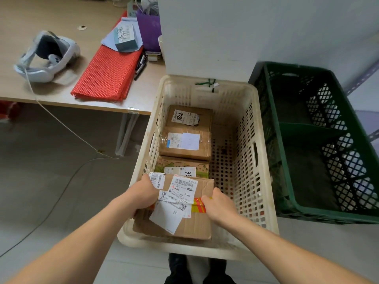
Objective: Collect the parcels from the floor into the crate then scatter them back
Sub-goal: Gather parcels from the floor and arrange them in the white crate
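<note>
Both hands hold one parcel point(194, 224) at the 6 o'clock end of the crate point(184, 248), just above its near rim. The left hand point(146, 193) grips the parcel's 9 o'clock edge, fingers curled under and thumb on top. The right hand point(218, 206) grips the 3 o'clock edge over the red-and-yellow tape. The two hands are about equally near, so this is a two-handed carry.

The parcel tilts, its 12 o'clock edge higher. It looks near square, so I cannot tell its long axis. At its 12 o'clock three more parcels line the crate's left wall: near point(182, 169), middle point(184, 143) and far point(189, 116). The held one overlaps the near one in view.

The crate floor at 3 o'clock of that row is bare. Whether the parcel is going in or coming out cannot be told.

A green crate point(328, 215) stands at 3 o'clock, a table point(61, 93) at 10.
</note>
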The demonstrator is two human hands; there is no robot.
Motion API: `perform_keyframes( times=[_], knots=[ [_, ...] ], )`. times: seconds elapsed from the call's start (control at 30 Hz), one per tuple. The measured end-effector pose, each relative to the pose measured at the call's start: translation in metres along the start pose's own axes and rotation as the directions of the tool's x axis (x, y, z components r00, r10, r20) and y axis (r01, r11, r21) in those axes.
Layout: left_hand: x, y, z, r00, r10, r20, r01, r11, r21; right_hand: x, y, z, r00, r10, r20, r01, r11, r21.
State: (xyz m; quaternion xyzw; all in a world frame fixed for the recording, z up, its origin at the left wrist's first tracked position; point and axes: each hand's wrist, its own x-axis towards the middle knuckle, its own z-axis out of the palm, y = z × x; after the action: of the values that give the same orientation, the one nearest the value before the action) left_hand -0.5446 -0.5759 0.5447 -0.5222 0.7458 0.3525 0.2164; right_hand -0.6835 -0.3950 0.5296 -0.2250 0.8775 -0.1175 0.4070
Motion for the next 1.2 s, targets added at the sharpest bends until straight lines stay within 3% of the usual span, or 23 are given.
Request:
perform_keyframes(
  times=[0.33, 0.5, 0.63, 0.73, 0.83, 1.2],
  knots=[
    [0.001, 0.012, -0.021, 1.0, 0.009, 0.03, -0.012, 0.995, 0.095, 0.001, -0.009, -0.012, 1.0, 0.011, -0.024, -0.01, 0.999, 0.038],
    [0.004, 0.03, -0.043, 0.997, 0.051, -0.057, -0.052, 0.999, -0.015, 0.014, -0.025, -0.048, 0.993, -0.029, -0.119, 0.043, 0.992, 0.117],
    [0.008, 0.038, -0.045, 0.994, 0.068, -0.085, -0.081, 0.982, -0.169, 0.031, -0.028, -0.06, 0.993, -0.053, -0.109, 0.081, 0.958, 0.274],
    [0.006, 0.041, -0.036, 0.991, 0.11, -0.081, -0.114, 0.992, -0.057, 0.039, -0.022, -0.054, 0.999, -0.046, -0.027, 0.053, 0.916, 0.398],
    [0.007, 0.037, -0.03, 0.99, 0.128, -0.062, -0.127, 0.991, 0.031, 0.04, -0.018, -0.045, 0.997, -0.075, 0.03, 0.056, 0.912, 0.405],
    [0.019, 0.044, -0.033, 0.988, 0.128, -0.086, -0.128, 0.992, 0.011, 0.046, -0.019, -0.037, 1.0, -0.02, 0.013, 0.012, 0.9, 0.436]
  ],
)
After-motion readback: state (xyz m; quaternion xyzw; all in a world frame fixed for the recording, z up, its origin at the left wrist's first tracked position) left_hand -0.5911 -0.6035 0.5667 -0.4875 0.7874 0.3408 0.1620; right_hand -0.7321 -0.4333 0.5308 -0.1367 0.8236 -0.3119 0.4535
